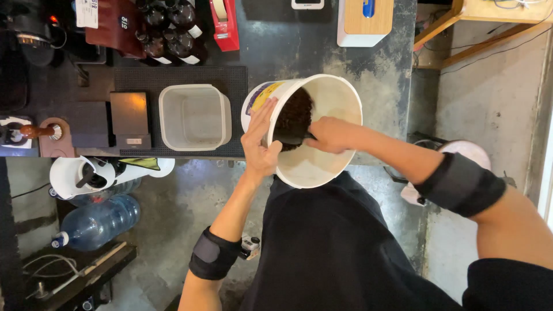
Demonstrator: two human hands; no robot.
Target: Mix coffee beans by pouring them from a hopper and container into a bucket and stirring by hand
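A large white bucket (340, 103) is tilted toward me at the counter's front edge, with dark brown granules (294, 115) heaped against its left inner wall. My left hand (260, 144) grips the bucket's rim and outer side. My right hand (331, 135) reaches inside the bucket and is closed on a dark scoop (291, 140) whose end lies in the granules. Both forearms wear black bands.
An empty square white tub (194, 117) sits on a black mat (178, 78) left of the bucket, beside a small scale (130, 120). Brown bottles (173, 29), a red tape dispenser (224, 23) and a wooden box (364, 20) stand farther back. A water jug (98, 222) lies on the floor.
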